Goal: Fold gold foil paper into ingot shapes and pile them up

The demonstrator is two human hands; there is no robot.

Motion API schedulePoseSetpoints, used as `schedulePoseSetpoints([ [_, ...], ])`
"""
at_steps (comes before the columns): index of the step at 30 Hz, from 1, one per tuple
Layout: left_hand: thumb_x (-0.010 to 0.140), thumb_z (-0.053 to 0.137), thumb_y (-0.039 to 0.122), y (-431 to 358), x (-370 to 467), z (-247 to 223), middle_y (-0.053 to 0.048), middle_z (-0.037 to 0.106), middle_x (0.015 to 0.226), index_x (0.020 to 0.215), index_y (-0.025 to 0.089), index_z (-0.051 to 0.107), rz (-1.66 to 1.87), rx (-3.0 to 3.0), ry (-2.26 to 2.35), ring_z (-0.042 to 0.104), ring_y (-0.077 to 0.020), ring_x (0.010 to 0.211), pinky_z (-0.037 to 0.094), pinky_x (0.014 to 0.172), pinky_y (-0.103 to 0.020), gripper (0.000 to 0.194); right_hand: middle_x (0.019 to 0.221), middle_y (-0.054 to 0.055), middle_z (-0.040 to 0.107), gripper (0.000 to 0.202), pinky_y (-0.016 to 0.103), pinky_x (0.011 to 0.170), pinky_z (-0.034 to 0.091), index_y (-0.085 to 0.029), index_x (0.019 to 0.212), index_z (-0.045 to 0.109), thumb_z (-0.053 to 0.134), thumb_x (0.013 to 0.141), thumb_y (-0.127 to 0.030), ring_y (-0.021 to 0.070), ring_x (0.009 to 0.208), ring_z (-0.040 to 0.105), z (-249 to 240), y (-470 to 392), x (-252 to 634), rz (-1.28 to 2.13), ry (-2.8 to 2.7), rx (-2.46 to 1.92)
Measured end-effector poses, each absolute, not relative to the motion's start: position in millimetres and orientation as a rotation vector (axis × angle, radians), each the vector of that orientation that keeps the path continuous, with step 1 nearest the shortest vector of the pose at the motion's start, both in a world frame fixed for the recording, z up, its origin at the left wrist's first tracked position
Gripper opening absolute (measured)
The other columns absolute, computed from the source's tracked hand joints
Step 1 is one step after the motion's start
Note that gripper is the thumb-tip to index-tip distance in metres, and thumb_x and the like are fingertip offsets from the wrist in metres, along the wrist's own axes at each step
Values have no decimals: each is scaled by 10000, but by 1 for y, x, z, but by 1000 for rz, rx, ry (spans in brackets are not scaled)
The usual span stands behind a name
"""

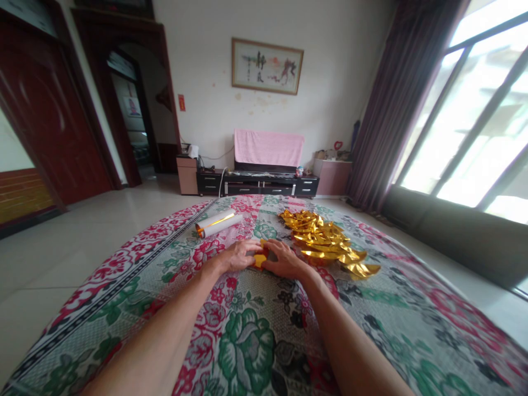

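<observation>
A small piece of gold foil paper [259, 260] lies between my two hands, low over the flowered cloth. My left hand [238, 256] grips its left side with curled fingers. On the other side, my right hand [284, 260] has its fingers bent over the paper's right edge. Both hands partly cover the sheet, so its exact folds cannot be made out. To the right of my right hand sits a heap of folded gold foil pieces [325, 242] with pointed ends. A roll of foil paper [218, 224], pale outside and gold inside, rests beyond my left hand.
The flowered cloth [247, 346] spreads under everything, its patterned border curving along the left. Past its far edge stands a low black TV cabinet [264, 187] with a pink towel [269, 147] draped over something on it. A purple curtain [379, 104] hangs by the window at right.
</observation>
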State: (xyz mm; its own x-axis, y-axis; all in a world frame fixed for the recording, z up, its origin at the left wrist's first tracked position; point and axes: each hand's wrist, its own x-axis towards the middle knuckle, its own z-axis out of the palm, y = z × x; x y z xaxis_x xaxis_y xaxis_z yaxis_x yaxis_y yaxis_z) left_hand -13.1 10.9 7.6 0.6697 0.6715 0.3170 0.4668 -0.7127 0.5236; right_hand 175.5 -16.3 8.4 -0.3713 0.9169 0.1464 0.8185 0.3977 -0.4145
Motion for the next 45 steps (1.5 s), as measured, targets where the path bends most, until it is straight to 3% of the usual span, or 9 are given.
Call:
schedulePoseSetpoints([
  [13, 636, 524, 93, 15, -19, 9, -56, 560, 1205, 1094, 173, 600, 669, 2424, 883, 492, -179, 1124, 344, 998, -307, 471, 1348, 74, 357, 782, 425, 1009, 237, -243, 1308, 371, 627, 612, -490, 286, 1248, 276, 10, -15, 177, 431, -2323, -1494],
  [23, 680, 468, 101, 15, -16, 2, -60, 642, 1067, 957, 147, 660, 973, 2299, 989, 604, -156, 924, 480, 829, -259, 340, 1345, 57, 359, 726, 407, 1005, 258, -244, 1263, 430, 634, 605, -473, 273, 1232, 296, 12, -17, 178, 457, -2354, -1458],
  [27, 682, 491, 102, 17, -11, -3, -67, 653, 1034, 858, 157, 681, 1095, 2427, 1028, 594, -155, 960, 460, 884, -272, 265, 1361, 60, 339, 746, 423, 1016, 238, -254, 1266, 434, 641, 594, -506, 279, 1246, 277, 10, -14, 178, 453, -2353, -1483],
  [35, 724, 510, 150, 18, -12, -5, -50, 608, 1129, 916, 190, 668, 800, 2757, 994, 552, -186, 1036, 376, 968, -340, 252, 1368, 54, 338, 755, 426, 1016, 242, -269, 1264, 441, 645, 588, -536, 284, 1255, 264, 6, -10, 181, 434, -2377, -1456],
  [37, 733, 510, 163, 18, -13, -5, -52, 604, 1136, 943, 192, 661, 791, 2758, 1005, 550, -186, 1035, 366, 971, -344, 261, 1357, 48, 359, 696, 421, 1011, 249, -274, 1243, 465, 623, 618, -536, 280, 1242, 289, 5, -11, 180, 426, -2358, -1458],
  [41, 738, 514, 170, 20, -13, -6, -61, 605, 1132, 970, 179, 653, 793, 2786, 970, 547, -188, 1031, 378, 954, -339, 270, 1251, 32, 477, 392, 385, 958, 310, -270, 1094, 572, 520, 745, -440, 240, 1155, 407, 2, -12, 176, 286, -2243, -1459],
  [45, 729, 533, 175, 19, -14, -5, -80, 603, 1128, 960, 162, 654, 842, 2762, 1031, 541, -202, 1040, 378, 959, -350, 261, 1217, 54, 509, 343, 376, 913, 356, -240, 1057, 574, 523, 745, -373, 239, 1110, 455, -3, -12, 172, 158, -2149, -1473],
])
